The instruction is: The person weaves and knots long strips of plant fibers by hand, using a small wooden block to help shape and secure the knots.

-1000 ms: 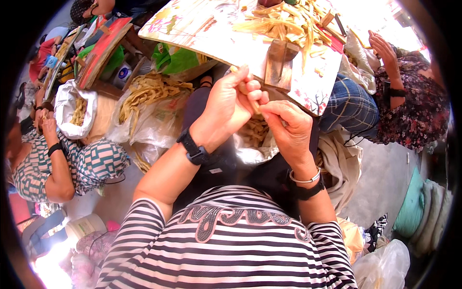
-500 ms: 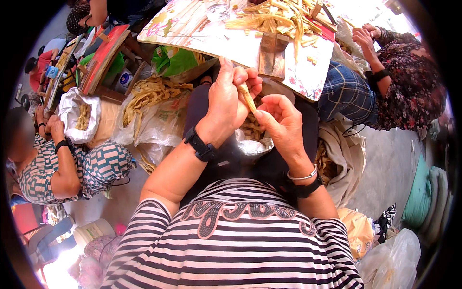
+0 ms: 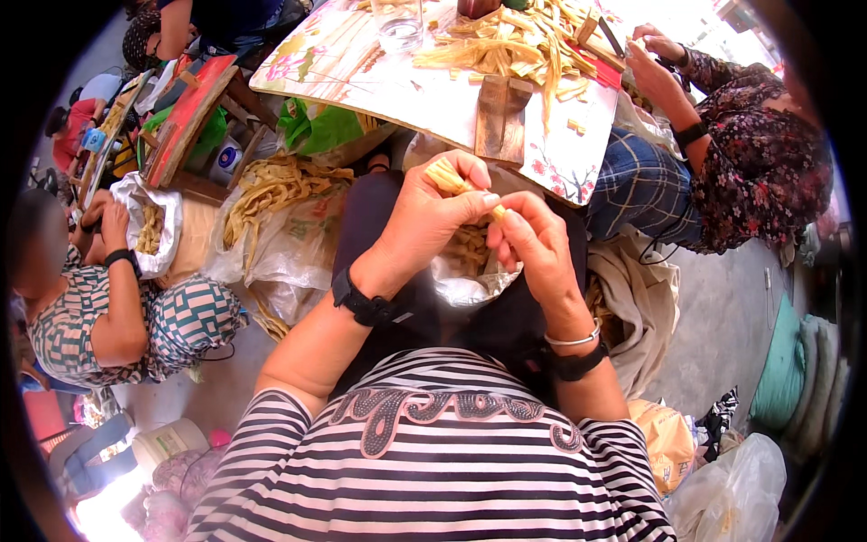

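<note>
In front of my lap, both hands are closed on a short, pale yellow bundle of flat dried strips (image 3: 443, 175). My left hand (image 3: 429, 212) wraps its middle with thumb and fingers, and the frayed end sticks out at the upper left. My right hand (image 3: 537, 239) pinches the narrow lower end between thumb and fingertips. Below the hands, between my legs, a white plastic bag (image 3: 462, 287) holds similar yellow pieces. Just beyond, at the table's near edge, stands a brown wooden block (image 3: 502, 122).
The floral-patterned table (image 3: 361, 81) bears a heap of yellow strips (image 3: 515, 45) and a clear glass (image 3: 399, 32). Left stands an open plastic bag of strips (image 3: 280, 244); right, a beige sack (image 3: 637, 298). Co-workers sit left (image 3: 86, 316) and right (image 3: 754, 154).
My left hand has turned, and the bundle's frayed end now points up left. My right hand has shifted slightly closer to the left, pinching the bundle's other end. The view has shifted slightly.
</note>
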Demonstrator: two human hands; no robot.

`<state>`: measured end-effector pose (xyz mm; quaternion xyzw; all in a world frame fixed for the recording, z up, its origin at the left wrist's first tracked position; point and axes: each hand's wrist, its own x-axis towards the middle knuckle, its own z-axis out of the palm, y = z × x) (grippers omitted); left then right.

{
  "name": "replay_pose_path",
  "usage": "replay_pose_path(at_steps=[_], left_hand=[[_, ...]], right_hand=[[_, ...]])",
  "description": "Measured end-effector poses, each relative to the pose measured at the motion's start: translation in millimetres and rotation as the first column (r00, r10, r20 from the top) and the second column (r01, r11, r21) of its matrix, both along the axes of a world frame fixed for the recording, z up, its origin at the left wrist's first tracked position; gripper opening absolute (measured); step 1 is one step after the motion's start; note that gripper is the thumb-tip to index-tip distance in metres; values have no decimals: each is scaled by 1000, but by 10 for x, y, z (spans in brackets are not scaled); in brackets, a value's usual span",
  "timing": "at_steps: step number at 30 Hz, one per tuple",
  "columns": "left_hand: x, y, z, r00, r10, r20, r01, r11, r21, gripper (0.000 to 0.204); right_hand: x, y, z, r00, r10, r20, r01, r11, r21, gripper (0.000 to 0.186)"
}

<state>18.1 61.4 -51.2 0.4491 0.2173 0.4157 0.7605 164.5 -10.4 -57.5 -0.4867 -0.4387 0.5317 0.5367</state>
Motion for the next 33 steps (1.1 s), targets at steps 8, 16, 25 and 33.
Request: replay_pose_path(at_steps=[8, 16, 25, 33], left_hand=[[-405, 67, 6, 974, -95, 205, 111, 991, -70, 16], [-146, 42, 288, 999, -35, 28, 34, 999, 23, 18], [-23, 210, 89, 1000, 9, 29, -9, 1000, -2, 17], [191, 381, -35, 993, 101, 57, -103, 995, 21, 15]], right_hand=[[280, -274, 132, 996, 79, 36, -85, 969, 233, 35], [239, 77, 307, 999, -40, -31, 44, 987, 152, 10], [299, 271, 265, 994, 40, -100, -36, 998, 45, 11], [393, 491, 145, 919, -5, -395, -15, 999, -47, 7]])
